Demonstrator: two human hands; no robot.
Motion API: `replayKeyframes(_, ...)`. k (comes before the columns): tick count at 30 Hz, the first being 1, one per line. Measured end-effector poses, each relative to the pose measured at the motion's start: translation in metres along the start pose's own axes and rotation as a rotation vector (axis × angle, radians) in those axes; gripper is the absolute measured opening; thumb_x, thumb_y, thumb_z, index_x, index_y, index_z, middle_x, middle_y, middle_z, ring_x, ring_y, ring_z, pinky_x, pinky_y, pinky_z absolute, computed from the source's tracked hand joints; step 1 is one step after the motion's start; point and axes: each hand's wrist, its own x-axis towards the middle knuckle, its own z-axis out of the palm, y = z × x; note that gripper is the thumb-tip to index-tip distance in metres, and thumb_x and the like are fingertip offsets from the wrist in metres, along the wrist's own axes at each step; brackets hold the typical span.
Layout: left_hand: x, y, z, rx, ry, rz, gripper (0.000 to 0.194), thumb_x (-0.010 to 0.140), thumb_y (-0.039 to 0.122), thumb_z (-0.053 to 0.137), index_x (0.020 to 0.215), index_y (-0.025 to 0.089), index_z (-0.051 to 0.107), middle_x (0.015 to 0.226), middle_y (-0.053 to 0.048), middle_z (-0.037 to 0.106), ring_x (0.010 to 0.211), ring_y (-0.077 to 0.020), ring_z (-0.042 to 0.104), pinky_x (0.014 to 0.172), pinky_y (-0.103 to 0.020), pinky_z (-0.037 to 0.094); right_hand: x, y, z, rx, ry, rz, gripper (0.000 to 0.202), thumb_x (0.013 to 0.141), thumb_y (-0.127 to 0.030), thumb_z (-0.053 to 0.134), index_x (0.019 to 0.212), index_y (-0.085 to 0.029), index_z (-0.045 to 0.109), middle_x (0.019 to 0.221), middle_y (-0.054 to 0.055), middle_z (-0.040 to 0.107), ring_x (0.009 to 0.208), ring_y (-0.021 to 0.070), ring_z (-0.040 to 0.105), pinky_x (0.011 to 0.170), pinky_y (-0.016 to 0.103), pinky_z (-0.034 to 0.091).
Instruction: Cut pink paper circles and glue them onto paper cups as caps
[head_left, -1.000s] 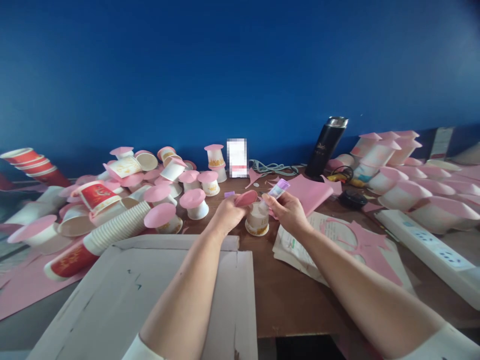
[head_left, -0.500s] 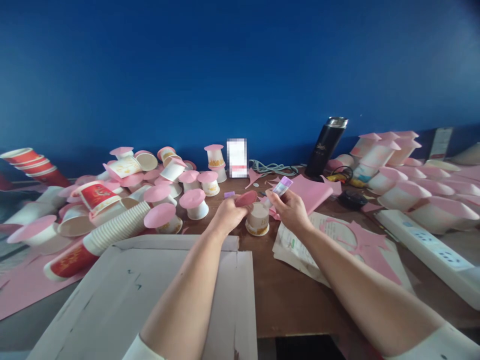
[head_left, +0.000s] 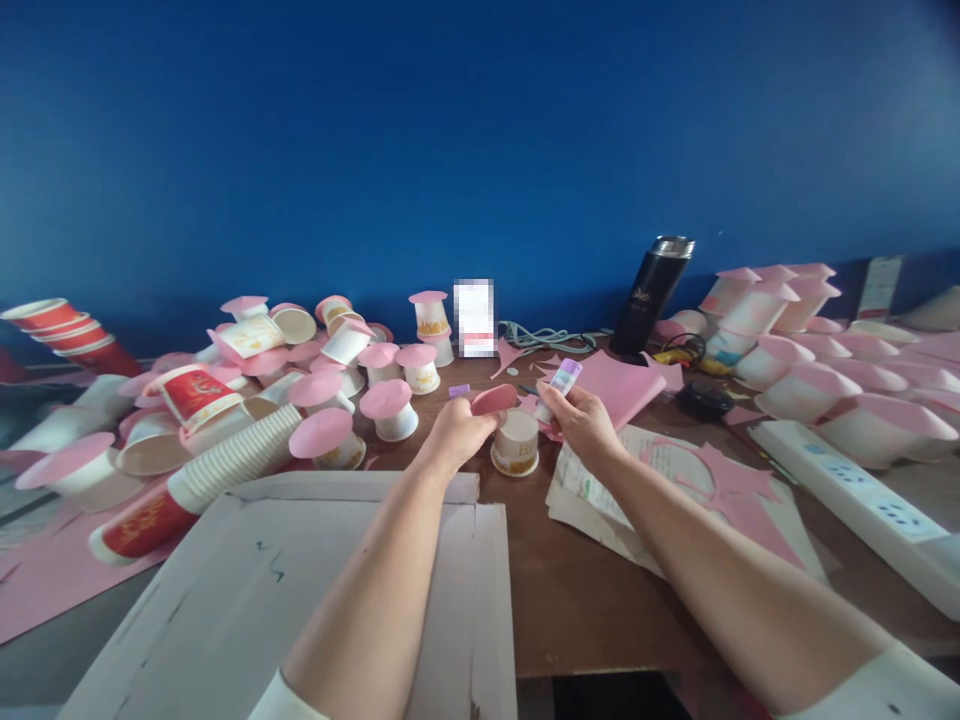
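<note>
Pinched in my left hand [head_left: 459,437] is a round pink paper disc [head_left: 495,400], tilted above the table. My right hand [head_left: 581,415] grips a white and purple glue stick [head_left: 564,378], its purple end pointing up and away. Between my hands an upside-down white paper cup [head_left: 516,435] with gold print near its rim stands on the brown table [head_left: 555,600]. Its flat base faces up. Behind my left hand lies a small purple cap [head_left: 459,390].
Many cups with pink discs [head_left: 386,397] crowd the left, beside a long cup stack [head_left: 232,455] and cardboard [head_left: 300,600]. On the right are pink paper [head_left: 611,380], a black flask [head_left: 652,295], a power strip [head_left: 862,490] and more cups [head_left: 810,390].
My right hand and the glue stick have shifted slightly down, away from the cup's top. My left hand still holds the pink disc in nearly the same place.
</note>
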Motion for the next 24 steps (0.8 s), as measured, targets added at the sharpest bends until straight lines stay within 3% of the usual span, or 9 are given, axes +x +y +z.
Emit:
replayKeyframes(5,0.001,0.001,0.001,-0.006,-0.001,0.023,0.032,0.073,0.029,0.065,0.104,0.021,0.071,0.098,-0.005,0.073,0.093,-0.0231,0.066,0.08,-0.03,0.049,-0.004,-0.006,0.0,0.062,0.037,-0.002,0.043,0.077,-0.059,0.062,0.067,-0.018,0.054,0.048,-0.005,0.046,0.042,0.009,0.04,0.039,0.022,0.03)
replayKeyframes(11,0.001,0.002,0.001,-0.006,-0.002,0.034,0.03,0.072,0.026,0.064,0.102,0.02,0.071,0.094,-0.004,0.074,0.091,-0.022,0.067,0.079,-0.029,0.05,-0.007,-0.013,0.003,0.087,-0.014,-0.031,0.041,0.074,-0.058,0.065,0.071,-0.018,0.056,0.054,-0.003,0.052,0.045,0.0098,0.045,0.041,0.022,0.034)
replayKeyframes(15,-0.001,0.004,0.0,0.012,0.007,0.032,0.031,0.073,0.03,0.066,0.103,0.02,0.071,0.098,-0.005,0.074,0.095,-0.0229,0.066,0.083,-0.03,0.049,-0.005,-0.01,0.002,-0.008,0.073,-0.029,0.041,0.073,-0.057,0.067,0.065,-0.019,0.054,0.052,-0.003,0.05,0.044,0.0096,0.043,0.04,0.022,0.034)
replayKeyframes(17,-0.001,0.004,0.0,0.008,0.005,0.027,0.033,0.074,0.032,0.066,0.104,0.02,0.071,0.101,-0.005,0.073,0.097,-0.0233,0.066,0.085,-0.03,0.049,-0.003,-0.01,0.0,0.064,0.094,0.017,0.04,0.073,-0.056,0.067,0.066,-0.019,0.054,0.051,-0.004,0.048,0.043,0.0089,0.041,0.039,0.022,0.032)
replayKeyframes(21,0.003,-0.001,0.002,-0.007,0.001,0.025,0.036,0.073,0.03,0.067,0.107,0.019,0.07,0.103,-0.007,0.073,0.097,-0.0231,0.066,0.084,-0.031,0.05,-0.001,-0.012,-0.003,0.362,-0.013,0.099,0.034,0.073,-0.053,0.069,0.077,-0.02,0.059,0.059,-0.003,0.054,0.047,0.0096,0.046,0.04,0.022,0.034)
replayKeyframes(24,0.005,-0.002,0.002,-0.015,-0.004,0.036,0.036,0.076,0.031,0.064,0.11,0.021,0.069,0.105,-0.006,0.072,0.098,-0.0223,0.065,0.084,-0.031,0.05,0.001,-0.011,-0.005,0.383,-0.136,0.193,0.035,0.073,-0.051,0.069,0.079,-0.018,0.064,0.067,0.002,0.062,0.049,0.0108,0.05,0.04,0.022,0.033)
